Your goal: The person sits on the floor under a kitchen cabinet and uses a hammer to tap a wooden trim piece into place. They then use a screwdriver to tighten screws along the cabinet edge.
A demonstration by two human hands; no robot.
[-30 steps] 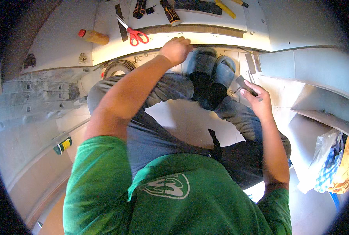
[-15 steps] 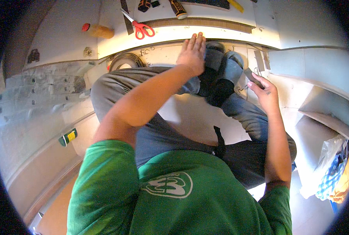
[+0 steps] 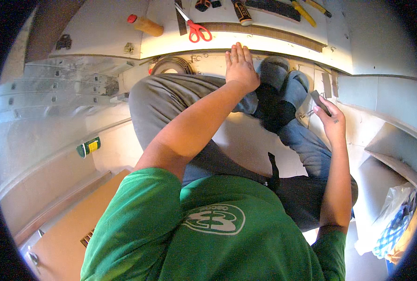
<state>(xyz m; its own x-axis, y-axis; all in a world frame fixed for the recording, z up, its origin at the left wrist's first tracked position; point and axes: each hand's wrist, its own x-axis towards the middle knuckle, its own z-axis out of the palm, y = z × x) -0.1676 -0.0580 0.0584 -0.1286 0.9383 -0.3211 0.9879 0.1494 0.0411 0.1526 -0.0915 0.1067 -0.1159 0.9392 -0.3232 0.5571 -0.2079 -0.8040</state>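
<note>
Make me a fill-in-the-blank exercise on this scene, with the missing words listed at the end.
1. The person's ____ hand holds a dark block.
2. The scissors have ____ handles.
3. In the picture, the bottle lies to the ____ of the scissors.
4. The person wears a shirt whose main colour is ____.

Missing words: right; red; left; green.

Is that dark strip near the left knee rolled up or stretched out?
Rolled up: the dark strip shows curved, closely nested layers. The left knee hides its lower part.
</note>
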